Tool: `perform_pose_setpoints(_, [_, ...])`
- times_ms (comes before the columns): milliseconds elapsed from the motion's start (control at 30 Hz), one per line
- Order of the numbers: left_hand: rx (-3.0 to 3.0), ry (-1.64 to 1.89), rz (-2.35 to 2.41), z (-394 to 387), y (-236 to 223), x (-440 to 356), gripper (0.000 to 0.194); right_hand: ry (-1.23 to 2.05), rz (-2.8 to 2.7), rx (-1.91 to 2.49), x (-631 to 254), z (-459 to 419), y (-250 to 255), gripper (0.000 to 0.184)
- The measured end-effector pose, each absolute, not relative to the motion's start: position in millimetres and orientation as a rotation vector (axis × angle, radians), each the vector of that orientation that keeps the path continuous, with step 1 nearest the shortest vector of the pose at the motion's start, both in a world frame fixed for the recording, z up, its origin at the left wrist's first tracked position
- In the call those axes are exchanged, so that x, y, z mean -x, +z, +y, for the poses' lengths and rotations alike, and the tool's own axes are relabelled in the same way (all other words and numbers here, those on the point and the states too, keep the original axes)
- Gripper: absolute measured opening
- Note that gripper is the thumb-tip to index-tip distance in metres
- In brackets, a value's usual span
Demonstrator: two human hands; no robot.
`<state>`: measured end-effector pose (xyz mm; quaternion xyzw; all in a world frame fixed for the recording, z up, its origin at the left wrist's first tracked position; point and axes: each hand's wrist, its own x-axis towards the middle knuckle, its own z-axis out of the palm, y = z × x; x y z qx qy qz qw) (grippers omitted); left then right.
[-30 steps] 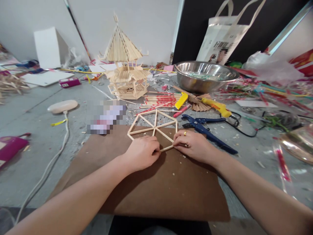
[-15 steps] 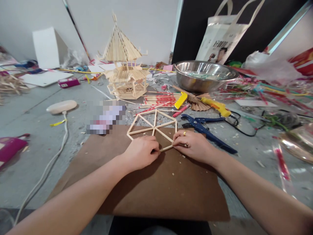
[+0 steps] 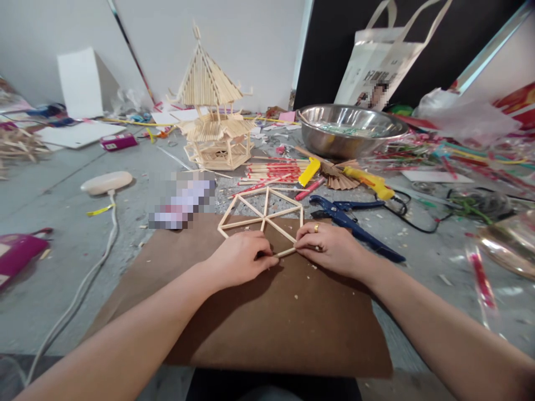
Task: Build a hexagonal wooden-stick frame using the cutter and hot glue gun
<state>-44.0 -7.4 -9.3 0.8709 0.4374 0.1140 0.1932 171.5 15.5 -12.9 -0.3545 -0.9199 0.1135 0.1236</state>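
A flat frame of thin wooden sticks [image 3: 244, 221], many-sided with spokes meeting at a hub, lies over the far part of a brown board [image 3: 267, 328]. My left hand [image 3: 242, 256] curls over its near left edge, thumb and fingers closed on the near rim stick [image 3: 286, 253]. My right hand [image 3: 328, 245], a ring on one finger, pinches the frame's near right corner at that stick's other end. The left fingers hide part of the near rim and a spoke's end.
Behind the frame stands a stick pavilion model [image 3: 213, 106]. Printed sticks [image 3: 276, 170], a yellow cutter [image 3: 309, 171], a yellow glue gun [image 3: 371, 182] and blue cutting pliers [image 3: 355, 225] lie beyond my hands. A steel bowl [image 3: 317, 136] sits at the back; a white cable [image 3: 98, 273] runs along the left.
The fingertips of my left hand have slid slightly right along the near rim stick. My right hand stays at the corner, and the frame looks almost unmoved.
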Motion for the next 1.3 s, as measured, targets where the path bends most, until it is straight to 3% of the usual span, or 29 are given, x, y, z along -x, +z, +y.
perform_pose_setpoints(333, [-2.277,0.451,1.248,-1.1,-5.8,47.1,0.031,0.480,-2.628,0.989,-174.8,16.1,-6.9,0.023])
perform_pose_setpoints(567, [-2.266,0.395,1.120,-1.2,-5.2,50.1,0.016,0.505,-2.607,0.989,-174.1,16.0,-6.6,0.022])
perform_pose_setpoints(1300, [-2.331,0.280,1.042,4.5,-7.1,53.7,0.014,0.464,-2.613,1.011,-171.5,17.4,-13.1,0.016])
